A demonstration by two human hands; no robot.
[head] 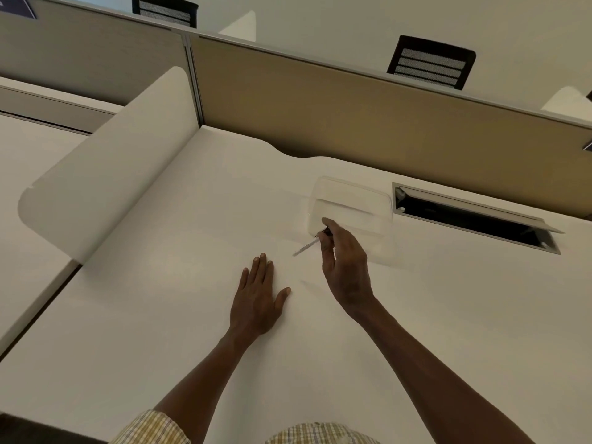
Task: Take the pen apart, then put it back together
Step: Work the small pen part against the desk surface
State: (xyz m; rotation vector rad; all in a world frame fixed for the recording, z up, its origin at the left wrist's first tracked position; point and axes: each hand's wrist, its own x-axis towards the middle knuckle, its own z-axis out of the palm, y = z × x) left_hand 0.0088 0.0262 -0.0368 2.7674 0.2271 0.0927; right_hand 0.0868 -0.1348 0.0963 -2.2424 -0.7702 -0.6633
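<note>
A slim pen [306,248] with a pale barrel and a dark end is pinched between the thumb and fingers of my right hand [344,267], just above the white desk [160,315]. The barrel points down and to the left; the dark end is partly hidden by my fingers. My left hand [259,296] lies flat on the desk, palm down, fingers spread, holding nothing, a little left of the pen's tip.
A clear plastic box [352,206] stands right behind my right hand. An open cable slot [474,216] is cut into the desk at the right. A white side divider [105,174] rises at the left, and a tan partition [352,116] runs along the back.
</note>
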